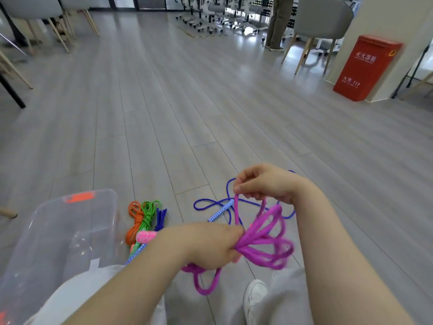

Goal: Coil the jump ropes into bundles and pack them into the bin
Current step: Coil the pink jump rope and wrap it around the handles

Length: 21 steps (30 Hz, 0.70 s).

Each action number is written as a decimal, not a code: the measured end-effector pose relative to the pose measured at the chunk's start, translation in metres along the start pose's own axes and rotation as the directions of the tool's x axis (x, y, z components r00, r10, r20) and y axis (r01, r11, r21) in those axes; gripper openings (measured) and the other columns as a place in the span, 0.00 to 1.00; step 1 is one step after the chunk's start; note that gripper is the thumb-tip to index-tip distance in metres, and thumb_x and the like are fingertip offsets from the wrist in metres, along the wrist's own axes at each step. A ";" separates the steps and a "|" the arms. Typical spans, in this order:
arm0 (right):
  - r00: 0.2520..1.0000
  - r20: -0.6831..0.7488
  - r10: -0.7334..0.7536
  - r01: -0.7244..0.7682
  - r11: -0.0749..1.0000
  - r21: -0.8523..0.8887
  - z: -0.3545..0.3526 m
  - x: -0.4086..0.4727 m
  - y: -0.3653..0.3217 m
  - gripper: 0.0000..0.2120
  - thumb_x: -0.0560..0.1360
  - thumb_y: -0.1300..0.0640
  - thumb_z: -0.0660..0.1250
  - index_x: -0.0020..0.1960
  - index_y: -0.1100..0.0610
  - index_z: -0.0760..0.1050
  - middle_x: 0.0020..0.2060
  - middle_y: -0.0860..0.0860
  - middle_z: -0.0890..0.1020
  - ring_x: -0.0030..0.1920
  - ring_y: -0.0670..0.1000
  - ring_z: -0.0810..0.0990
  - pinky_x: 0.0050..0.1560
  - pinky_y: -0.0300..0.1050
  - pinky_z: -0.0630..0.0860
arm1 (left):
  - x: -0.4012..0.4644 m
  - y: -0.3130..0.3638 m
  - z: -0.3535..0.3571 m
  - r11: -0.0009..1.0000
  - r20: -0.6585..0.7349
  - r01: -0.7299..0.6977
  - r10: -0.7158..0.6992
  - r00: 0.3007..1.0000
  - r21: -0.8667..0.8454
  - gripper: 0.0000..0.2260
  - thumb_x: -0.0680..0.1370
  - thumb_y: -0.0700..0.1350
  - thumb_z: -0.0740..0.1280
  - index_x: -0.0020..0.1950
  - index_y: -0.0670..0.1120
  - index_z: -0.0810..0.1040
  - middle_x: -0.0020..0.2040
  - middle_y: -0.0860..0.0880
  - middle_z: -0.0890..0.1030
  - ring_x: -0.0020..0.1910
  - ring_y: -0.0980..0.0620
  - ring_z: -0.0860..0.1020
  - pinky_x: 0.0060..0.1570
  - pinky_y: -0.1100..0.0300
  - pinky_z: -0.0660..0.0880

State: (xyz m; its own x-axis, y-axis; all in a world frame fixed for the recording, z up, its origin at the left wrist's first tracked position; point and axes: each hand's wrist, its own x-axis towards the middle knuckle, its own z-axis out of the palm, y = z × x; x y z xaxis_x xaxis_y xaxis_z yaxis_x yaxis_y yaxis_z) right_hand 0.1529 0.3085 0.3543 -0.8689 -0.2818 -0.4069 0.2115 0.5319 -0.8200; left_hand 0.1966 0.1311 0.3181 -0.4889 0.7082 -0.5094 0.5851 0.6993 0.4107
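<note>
My left hand is clenched around the gathered middle of a magenta jump rope, whose loops fan out to the right and hang below the fist. My right hand pinches a strand of the same rope just above those loops. A loose blue rope with a blue-and-white patterned handle lies uncoiled on the floor behind my hands. Left of my left hand lie coiled orange, green and dark blue bundles, with a pink patterned handle. The clear plastic bin stands at the lower left.
Grey plank floor stretches ahead. A red fire-extinguisher box leans by a pillar at the right. Chairs stand at the back left and back right, and a person's legs are far behind. My white shoe and grey trousers fill the bottom.
</note>
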 end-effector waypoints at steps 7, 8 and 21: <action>0.933 -0.334 -0.137 0.092 0.985 -0.147 0.008 0.006 -0.018 0.02 0.74 0.59 0.70 0.45 0.57 0.81 0.31 0.48 0.81 0.32 0.46 0.76 0.36 0.44 0.74 | 0.015 -0.023 0.000 0.913 -0.386 0.327 -0.219 0.896 0.243 0.15 0.79 0.39 0.57 0.66 0.45 0.60 0.52 0.46 0.78 0.47 0.41 0.78 0.39 0.53 0.68; 0.901 -0.401 -0.167 0.129 0.984 -0.120 0.008 0.006 -0.021 0.02 0.74 0.59 0.70 0.45 0.57 0.81 0.31 0.49 0.82 0.33 0.47 0.78 0.37 0.45 0.75 | 0.015 -0.025 -0.005 0.912 -0.464 0.353 -0.224 0.857 0.211 0.15 0.79 0.39 0.57 0.65 0.46 0.60 0.50 0.47 0.77 0.44 0.42 0.77 0.38 0.53 0.68; 0.783 -0.569 -0.253 0.302 0.953 -0.009 0.017 0.008 -0.035 0.05 0.74 0.59 0.69 0.42 0.50 0.80 0.34 0.48 0.85 0.37 0.44 0.83 0.37 0.40 0.76 | 0.025 -0.044 -0.017 0.883 -0.707 0.463 -0.373 0.602 -0.072 0.11 0.80 0.43 0.61 0.57 0.47 0.59 0.42 0.49 0.76 0.35 0.45 0.75 0.33 0.55 0.70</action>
State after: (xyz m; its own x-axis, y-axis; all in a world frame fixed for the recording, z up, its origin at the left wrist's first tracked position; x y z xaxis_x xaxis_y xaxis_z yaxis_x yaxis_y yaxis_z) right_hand 0.1465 0.2739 0.3725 -0.9881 0.0988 0.1183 -0.0649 0.4296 -0.9007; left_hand 0.1478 0.1200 0.3005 -0.9693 0.2341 0.0748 0.2440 0.9527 0.1812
